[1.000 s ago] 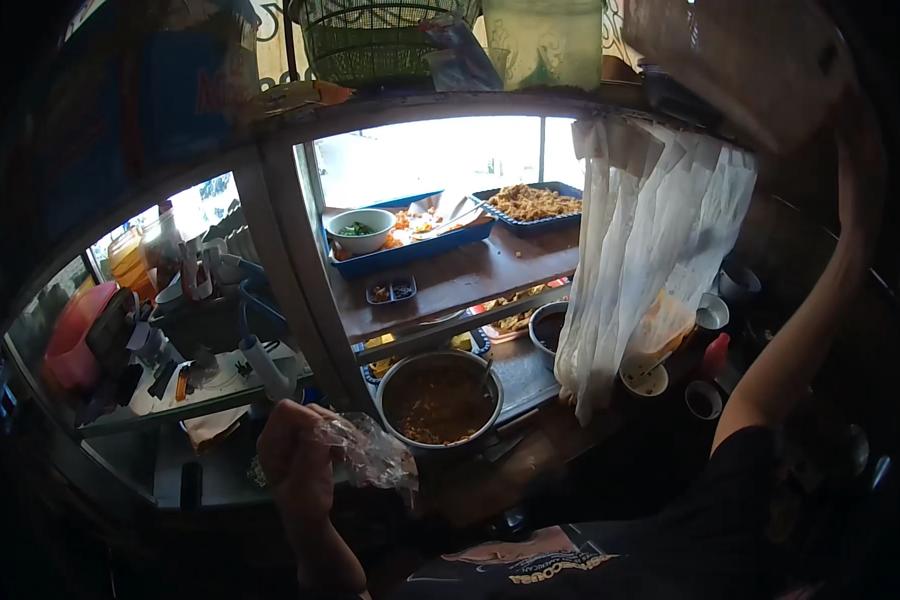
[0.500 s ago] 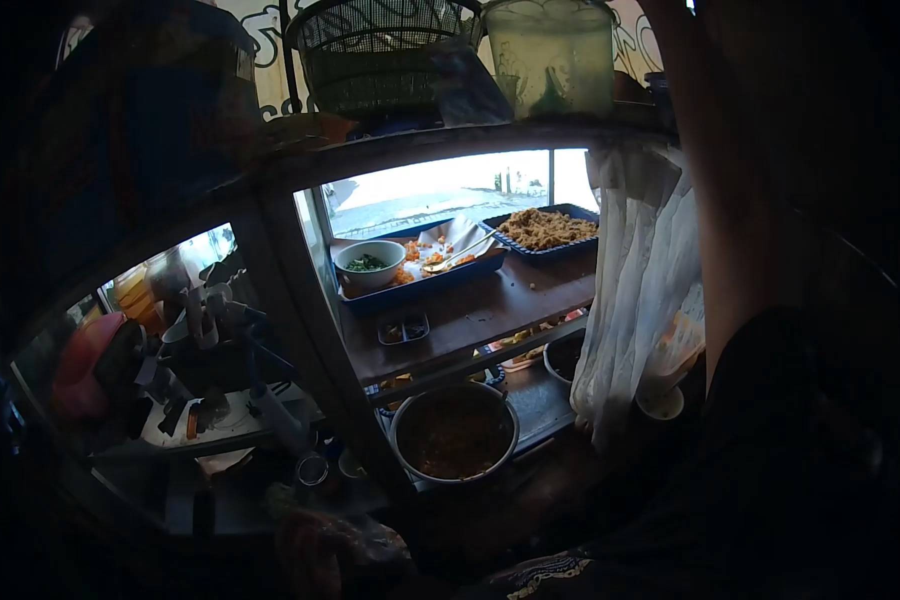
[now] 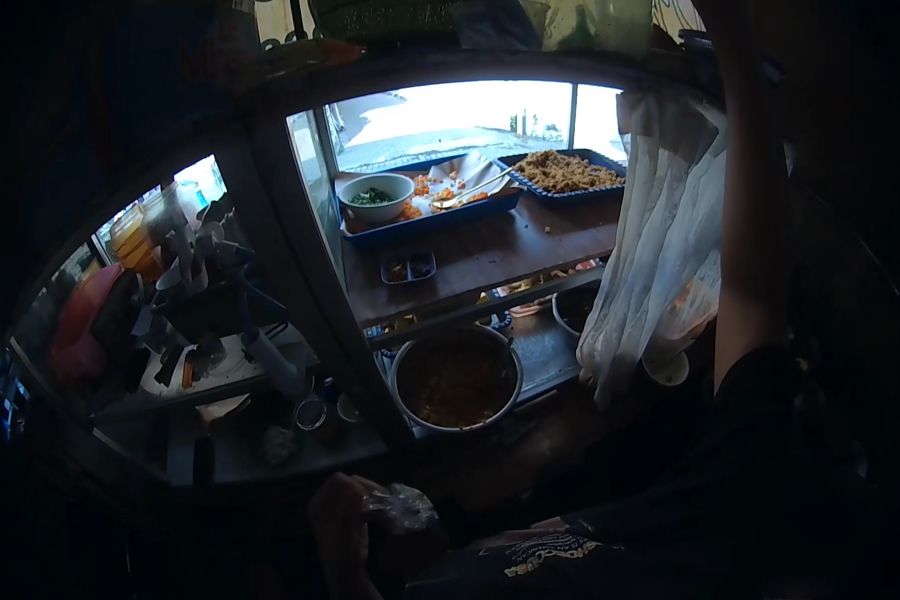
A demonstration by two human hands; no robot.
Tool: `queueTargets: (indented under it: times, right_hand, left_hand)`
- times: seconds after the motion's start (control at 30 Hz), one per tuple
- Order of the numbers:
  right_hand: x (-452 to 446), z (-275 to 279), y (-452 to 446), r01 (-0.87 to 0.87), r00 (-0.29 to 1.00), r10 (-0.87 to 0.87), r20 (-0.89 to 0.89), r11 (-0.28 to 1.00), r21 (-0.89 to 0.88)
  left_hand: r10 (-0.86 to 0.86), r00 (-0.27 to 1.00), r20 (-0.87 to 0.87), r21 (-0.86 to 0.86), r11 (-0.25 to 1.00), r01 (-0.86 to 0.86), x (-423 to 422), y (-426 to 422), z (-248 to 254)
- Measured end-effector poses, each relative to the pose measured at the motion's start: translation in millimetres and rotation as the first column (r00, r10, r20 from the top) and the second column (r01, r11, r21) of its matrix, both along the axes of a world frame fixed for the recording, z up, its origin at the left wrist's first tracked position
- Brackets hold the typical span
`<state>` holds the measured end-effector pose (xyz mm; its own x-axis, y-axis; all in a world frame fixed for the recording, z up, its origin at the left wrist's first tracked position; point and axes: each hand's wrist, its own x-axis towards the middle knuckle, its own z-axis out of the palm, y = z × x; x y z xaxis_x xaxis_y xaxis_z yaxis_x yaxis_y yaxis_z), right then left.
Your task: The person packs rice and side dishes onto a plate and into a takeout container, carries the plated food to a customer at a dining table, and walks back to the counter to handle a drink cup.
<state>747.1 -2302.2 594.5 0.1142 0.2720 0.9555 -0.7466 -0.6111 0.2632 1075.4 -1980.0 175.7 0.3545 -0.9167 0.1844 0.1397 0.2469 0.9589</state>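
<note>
Low in the view, my left hand is closed on a crumpled clear plastic bag, in front of the food case. My right arm is raised at the right, past the white curtain; its hand is lost in the dark at the top edge. Beyond my left hand stands a large metal pot of brown stew. On the shelf above are a white bowl of chopped greens in a blue tray, a small divided dish and a second tray of brown shredded food.
A slanted case post divides the view. Left of it are a pink basin, an orange container and utensils on a board. A white cup is under the curtain. Baskets and a tub stand on top.
The view has shifted and darkened. My right arm, earlier reaching up with a large pale container, is now nearer the curtain, its hand unseen. My left hand is lower and still holds the bag.
</note>
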Motion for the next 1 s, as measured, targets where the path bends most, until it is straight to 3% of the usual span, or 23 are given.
queueTargets:
  times: [0.03, 0.07, 0.1, 0.13, 0.17, 0.2, 0.23, 0.27, 0.3, 0.4, 0.5, 0.53, 0.57, 0.6, 0.67, 0.73, 0.8, 0.87, 0.93, 1.0]
  right_hand:
    - [-8, -45, 12, 0.141, 0.99, -0.14, -0.022, 0.987, 0.071]
    - [-1, -99, 40, -0.062, 0.998, 0.063, -0.016, 0.995, 0.082]
    - [6, -154, 68, -0.263, 0.964, 0.265, -0.012, 0.961, 0.083]
    - [19, -204, 103, -0.192, 0.978, 0.201, -0.063, 0.974, 0.12]
    - [31, -259, 142, -0.247, 0.963, 0.269, 0.014, 0.864, 0.439]
    - [36, -304, 168, -0.19, 0.951, 0.293, -0.096, 0.801, 0.568]
    - [40, -351, 190, -0.276, 0.916, 0.399, 0.031, 0.572, 0.772]
    - [47, -388, 207, -0.299, 0.895, 0.442, 0.063, 0.488, 0.82]
    - [48, -426, 226, -0.374, 0.859, 0.466, 0.21, 0.294, 0.879]
    - [55, -487, 293, -0.499, 0.822, 0.29, 0.49, -0.049, 0.865]
    - [59, -516, 348, -0.548, 0.816, 0.172, 0.552, -0.076, 0.833]
    - [64, -520, 363, -0.567, 0.815, 0.061, 0.576, -0.118, 0.815]
    - [67, -527, 395, -0.608, 0.793, -0.125, 0.596, -0.114, 0.786]
    - [67, -535, 410, -0.617, 0.779, -0.193, 0.597, -0.067, 0.784]
    - [63, -552, 435, -0.703, 0.7, -0.244, 0.671, -0.072, 0.707]
    - [58, -552, 457, -0.638, 0.729, -0.315, 0.608, 0.009, 0.77]
    - [54, -550, 477, -0.591, 0.743, -0.383, 0.548, 0.007, 0.806]
    - [51, -551, 491, -0.593, 0.727, -0.401, 0.558, 0.044, 0.804]
    - [46, -559, 499, -0.631, 0.702, -0.403, 0.587, 0.029, 0.775]
    - [44, -559, 504, -0.55, 0.765, -0.377, 0.522, 0.04, 0.834]
  left_hand:
    - [-0.075, 0.995, -0.061, 0.023, 0.997, 0.076, -6, -3, -4]
    - [-0.147, 0.981, -0.125, 0.038, 0.988, 0.152, -14, -4, -4]
    - [-0.166, 0.983, -0.076, 0.082, 0.982, 0.172, -25, -5, 2]
    - [-0.192, 0.981, -0.027, 0.12, 0.974, 0.194, -35, -7, 7]
    - [-0.255, 0.964, -0.075, 0.161, 0.951, 0.264, -42, -8, 8]
    - [-0.316, 0.94, -0.127, 0.199, 0.921, 0.336, -48, -8, 6]
    - [-0.351, 0.905, -0.24, 0.257, 0.876, 0.408, -52, -7, 2]
    - [-0.425, 0.883, -0.199, 0.253, 0.849, 0.465, -53, -9, -15]
    - [-0.458, 0.851, -0.256, 0.278, 0.809, 0.519, -57, -9, -23]
    - [-0.594, 0.745, -0.305, 0.26, 0.7, 0.665, -71, -6, -58]
    - [-0.682, 0.661, -0.312, 0.262, 0.607, 0.75, -87, 6, -97]
    - [-0.697, 0.631, -0.342, 0.258, 0.576, 0.776, -92, 12, -103]
    - [-0.73, 0.594, -0.338, 0.274, 0.528, 0.804, -98, 24, -116]
    - [-0.728, 0.599, -0.333, 0.274, 0.533, 0.8, -104, 32, -127]
    - [-0.749, 0.58, -0.321, 0.345, 0.478, 0.808, -108, 46, -132]
    - [-0.767, 0.535, -0.355, 0.394, 0.396, 0.829, -115, 60, -132]
    - [-0.813, 0.467, -0.347, 0.4, 0.322, 0.858, -118, 74, -139]
    - [-0.878, 0.413, -0.241, 0.434, 0.283, 0.855, -124, 84, -139]
    - [-0.923, 0.339, 0.184, 0.537, 0.383, 0.751, -134, 94, -137]
    - [-0.898, 0.354, 0.263, 0.516, 0.44, 0.735, -141, 97, -157]
